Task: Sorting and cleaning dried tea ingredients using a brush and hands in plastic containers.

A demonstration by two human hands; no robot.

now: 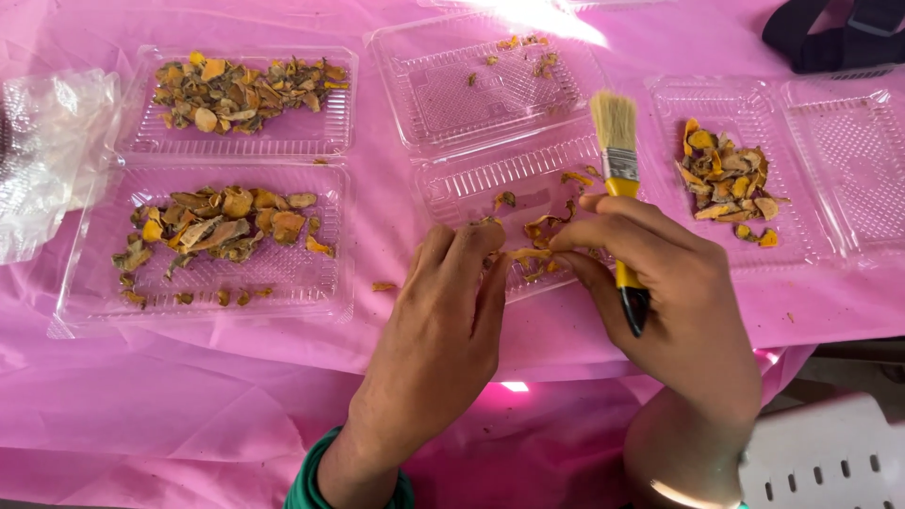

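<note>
The left hand (443, 311) and right hand (660, 283) pinched one dried orange slice (524, 254) between fingertips. The right hand also clasped a paintbrush (619, 179). The slice looked light, stiff and brittle, best gripped at its edges.

Two trays of dried slices (222, 231) lying left of the grip, another tray (726, 179) sitting right, crumpled plastic bag (47, 151) resting far left, pink cloth (189, 396) covering the table

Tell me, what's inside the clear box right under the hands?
The clear box holds a few dried orange-yellow slices. The left hand and right hand pinch one slice over it; the right also holds a paintbrush. The hands cover whatever lies beneath them.
</note>
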